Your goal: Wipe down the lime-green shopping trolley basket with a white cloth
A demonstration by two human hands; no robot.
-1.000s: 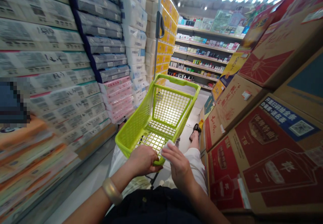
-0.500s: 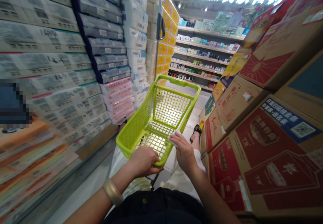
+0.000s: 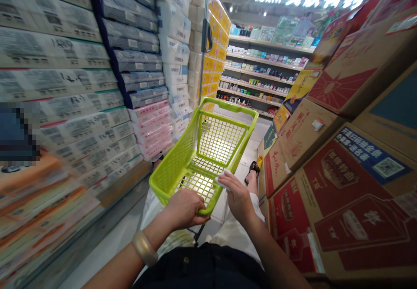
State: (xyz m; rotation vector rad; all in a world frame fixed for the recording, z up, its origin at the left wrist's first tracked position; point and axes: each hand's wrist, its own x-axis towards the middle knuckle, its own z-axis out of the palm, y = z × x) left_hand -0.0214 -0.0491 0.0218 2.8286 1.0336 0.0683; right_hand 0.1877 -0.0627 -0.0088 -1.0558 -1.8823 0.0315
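A lime-green plastic shopping basket (image 3: 182, 159) stands in front of me in a narrow aisle, with nothing in it. My left hand (image 3: 184, 208) is wrapped round the basket's near rim. My right hand (image 3: 237, 195) presses a small white cloth (image 3: 222, 178) against the basket's right rim, fingers closed over it. A pale bangle sits on my left wrist. My legs in white trousers and a sandalled foot (image 3: 252, 167) show below the basket.
Stacked tissue packs (image 3: 140, 76) wall the left side. Piled brown and red cardboard boxes (image 3: 342, 163) crowd the right. A metal pole (image 3: 205, 41) stands behind the basket. Shelves of small products (image 3: 260, 72) lie at the far end under a lit sign.
My right hand with the white cloth has slid from the basket's near corner forward along the right rim. The left hand has kept its grip on the near rim.
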